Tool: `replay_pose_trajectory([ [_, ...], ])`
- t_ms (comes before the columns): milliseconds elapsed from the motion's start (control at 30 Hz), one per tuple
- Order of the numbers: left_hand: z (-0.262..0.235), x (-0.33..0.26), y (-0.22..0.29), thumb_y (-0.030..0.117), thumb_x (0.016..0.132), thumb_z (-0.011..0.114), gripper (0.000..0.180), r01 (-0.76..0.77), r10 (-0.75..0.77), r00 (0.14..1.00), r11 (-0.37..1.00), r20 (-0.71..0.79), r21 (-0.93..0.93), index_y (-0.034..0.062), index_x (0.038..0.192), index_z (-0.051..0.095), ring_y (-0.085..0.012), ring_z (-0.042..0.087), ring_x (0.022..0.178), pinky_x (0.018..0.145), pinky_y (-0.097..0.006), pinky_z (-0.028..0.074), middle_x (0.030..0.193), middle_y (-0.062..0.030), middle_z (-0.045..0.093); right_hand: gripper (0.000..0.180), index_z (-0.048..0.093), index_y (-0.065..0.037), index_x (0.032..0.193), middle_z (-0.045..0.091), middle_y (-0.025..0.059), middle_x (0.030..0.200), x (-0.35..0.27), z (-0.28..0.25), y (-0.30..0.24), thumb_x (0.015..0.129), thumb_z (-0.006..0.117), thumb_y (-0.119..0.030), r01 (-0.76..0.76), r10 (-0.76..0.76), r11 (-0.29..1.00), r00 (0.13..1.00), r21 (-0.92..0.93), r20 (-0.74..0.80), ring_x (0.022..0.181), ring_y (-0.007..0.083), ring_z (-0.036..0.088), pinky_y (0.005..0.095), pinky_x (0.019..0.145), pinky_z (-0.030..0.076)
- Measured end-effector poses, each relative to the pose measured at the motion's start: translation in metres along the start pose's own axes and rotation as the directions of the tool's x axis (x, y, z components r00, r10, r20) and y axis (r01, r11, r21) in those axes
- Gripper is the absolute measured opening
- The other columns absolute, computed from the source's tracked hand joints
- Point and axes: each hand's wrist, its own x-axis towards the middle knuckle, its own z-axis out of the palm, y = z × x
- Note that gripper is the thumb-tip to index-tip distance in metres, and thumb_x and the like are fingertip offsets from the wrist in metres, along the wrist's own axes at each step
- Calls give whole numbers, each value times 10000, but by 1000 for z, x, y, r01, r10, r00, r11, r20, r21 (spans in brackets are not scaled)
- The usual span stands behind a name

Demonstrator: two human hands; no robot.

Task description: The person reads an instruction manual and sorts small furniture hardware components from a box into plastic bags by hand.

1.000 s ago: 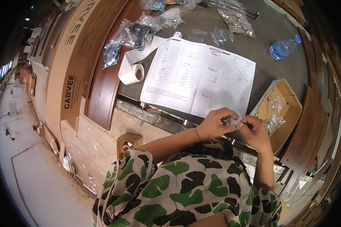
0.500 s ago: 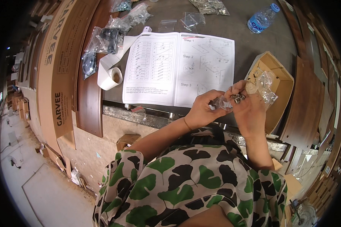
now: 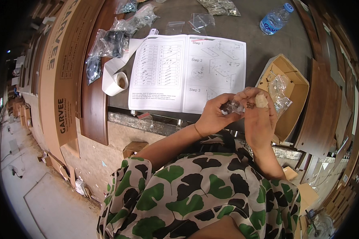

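Observation:
My left hand (image 3: 212, 117) is closed on a small clear plastic bag (image 3: 232, 107), whose mouth faces my other hand. Close against it, my right hand (image 3: 260, 119) is cupped with curled fingers around several small metal screws (image 3: 249, 105); a pale covering wraps the thumb. Both hands are just above the table's near edge. Beyond them lies an open instruction booklet (image 3: 187, 75) with parts lists and diagrams. To the right of my right hand stands an open cardboard box (image 3: 297, 85) holding clear bags of hardware (image 3: 281, 95).
Left of the booklet are a white label roll (image 3: 117, 83) and bags of fittings (image 3: 115, 42). More hardware bags (image 3: 219, 7) lie at the back, near a water bottle (image 3: 276, 19). A tall carton (image 3: 62, 75) and brown boards (image 3: 321, 107) flank the table.
My right hand has turned inward, its fingers curling over the screws that lay exposed on the palm. My left hand with the bag has barely moved.

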Motion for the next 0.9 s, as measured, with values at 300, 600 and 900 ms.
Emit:
replay_pose_trajectory([
  [300,0,-1,0,-28,766,707,410,12,-13,999,1000,42,19,-15,1148,558,-84,578,895,797,-242,482,985,-31,625,292,528,31,1125,577,112,1109,1,6,0,1001,394,-198,71,-71,992,997,-109,3,1023,167,552,304,942,409],
  [600,5,0,-3,-2,746,745,378,-25,23,999,997,-29,-75,11,1091,591,-61,567,835,748,-218,475,946,-16,629,305,531,-22,1207,532,112,1256,-1,-17,-23,935,450,-135,143,-55,834,983,-534,178,1178,220,475,342,1023,331],
  [900,-23,-5,-14,-78,768,699,358,94,-96,992,995,-82,-23,-7,1102,589,-93,569,820,758,-242,488,968,-55,642,397,595,-58,1063,561,169,1177,11,-176,-66,676,663,-2,-50,332,-97,940,-994,-79,1068,376,554,402,898,470],
])
